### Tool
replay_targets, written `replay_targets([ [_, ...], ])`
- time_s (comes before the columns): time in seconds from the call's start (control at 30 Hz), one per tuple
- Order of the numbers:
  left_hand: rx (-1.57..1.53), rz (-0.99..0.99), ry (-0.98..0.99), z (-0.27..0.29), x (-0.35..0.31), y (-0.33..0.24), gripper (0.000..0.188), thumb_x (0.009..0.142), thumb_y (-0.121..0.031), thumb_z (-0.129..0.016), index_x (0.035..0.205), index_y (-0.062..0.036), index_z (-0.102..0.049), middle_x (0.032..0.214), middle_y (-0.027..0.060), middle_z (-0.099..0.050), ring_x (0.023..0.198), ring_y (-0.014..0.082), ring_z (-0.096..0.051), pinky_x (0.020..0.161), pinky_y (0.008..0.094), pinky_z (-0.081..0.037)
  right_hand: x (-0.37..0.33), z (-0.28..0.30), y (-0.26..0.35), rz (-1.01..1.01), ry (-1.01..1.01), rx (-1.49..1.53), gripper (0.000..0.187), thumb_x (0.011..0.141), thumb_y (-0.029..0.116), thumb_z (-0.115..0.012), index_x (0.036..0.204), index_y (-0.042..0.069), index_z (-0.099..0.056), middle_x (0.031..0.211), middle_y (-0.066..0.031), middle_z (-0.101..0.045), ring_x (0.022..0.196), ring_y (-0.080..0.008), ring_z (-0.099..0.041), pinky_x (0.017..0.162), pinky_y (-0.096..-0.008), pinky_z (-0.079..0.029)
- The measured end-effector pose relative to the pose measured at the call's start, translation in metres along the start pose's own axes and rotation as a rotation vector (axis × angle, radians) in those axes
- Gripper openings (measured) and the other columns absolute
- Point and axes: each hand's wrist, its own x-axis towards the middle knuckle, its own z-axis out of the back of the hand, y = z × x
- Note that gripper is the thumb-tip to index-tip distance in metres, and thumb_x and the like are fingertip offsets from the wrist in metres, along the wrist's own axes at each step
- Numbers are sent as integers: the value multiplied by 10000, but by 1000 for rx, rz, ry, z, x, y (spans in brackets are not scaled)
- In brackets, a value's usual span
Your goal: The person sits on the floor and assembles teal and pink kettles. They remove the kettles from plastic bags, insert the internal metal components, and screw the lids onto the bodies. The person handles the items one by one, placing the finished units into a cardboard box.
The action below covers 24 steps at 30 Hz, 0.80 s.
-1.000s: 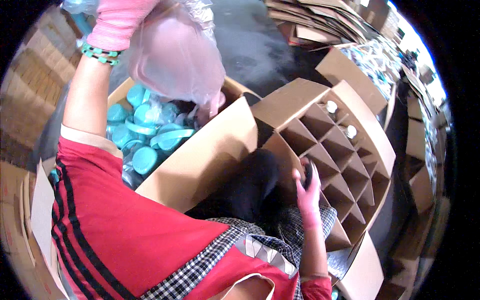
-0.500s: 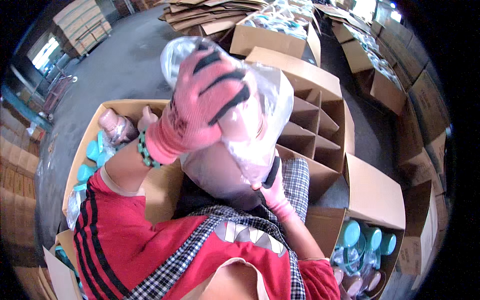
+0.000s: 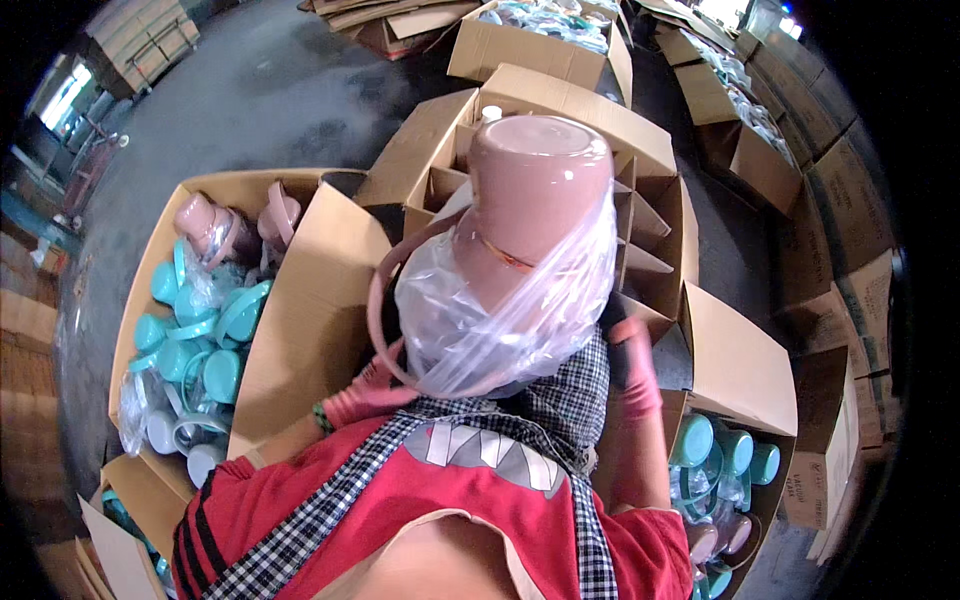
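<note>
A glossy pink jug-like vessel (image 3: 540, 190) stands flat end up in front of me, above my lap. Its large pink hoop handle (image 3: 376, 310) sticks out to the left. A clear plastic bag (image 3: 480, 310) covers its lower part, leaving the upper end bare. My left hand (image 3: 368, 392), in a pink and black glove, is low beside the hoop; its fingers are mostly hidden behind the handle and bag. My right hand (image 3: 634, 365), gloved the same way, is close against the right side of the bag. Its fingers are smeared and partly hidden.
Beyond the vessel stands an open carton with cardboard dividers (image 3: 645, 215). To the left, a carton (image 3: 310, 300) holds teal, pink and grey vessels with handles. Another carton (image 3: 740, 340) with similar pieces is at right. More filled boxes (image 3: 525, 58) stand behind.
My left hand has come down from the top of the vessel to its lower left. The vessel's flat end is now uncovered, with the bag lower. My right hand has shifted outward to the right.
</note>
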Motion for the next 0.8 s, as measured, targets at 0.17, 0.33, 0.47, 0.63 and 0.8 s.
replay_targets([
  [0.17,197,-146,-299,4,11,-10,783,616,-216,-705,1225,39,-286,1202,173,-399,1120,271,-392,958,339,-296,30,-76,63,564,-254,-267,830,697,536,-544,1268,9,-254,1271,-138,-338,1182,-251,-315,985,-344,-230],
  [0.33,114,-203,-355,2,44,-21,771,614,-227,-706,1219,31,-305,1188,155,-418,1106,249,-407,946,330,-312,-40,-82,-41,160,-101,-987,861,659,276,-674,1281,-15,-155,1254,-206,-303,1154,-344,-325,967,-365,-269],
  [0.47,-125,-181,-159,1,52,-19,767,613,-234,-707,1216,27,-312,1182,146,-425,1101,238,-412,939,324,-319,-70,-81,9,-60,202,-1164,553,693,170,-645,1133,-43,-385,1069,-219,-459,959,-354,-469,855,-395,-380],
  [0.63,-471,-85,59,-14,57,-24,762,611,-243,-708,1213,22,-321,1174,134,-434,1093,223,-419,931,317,-329,-57,-63,144,570,-572,-634,586,754,229,-596,1237,12,-344,1220,-135,-412,1101,-214,-413,893,-359,-354],
  [0.8,-386,-257,3,0,82,-94,500,658,-211,-651,1074,16,-490,1132,139,-477,1043,240,-467,901,332,-356,-15,-57,202,621,-52,-1039,619,639,123,-643,1196,0,-401,1196,-133,-444,1134,-221,-394,964,-306,-271],
])
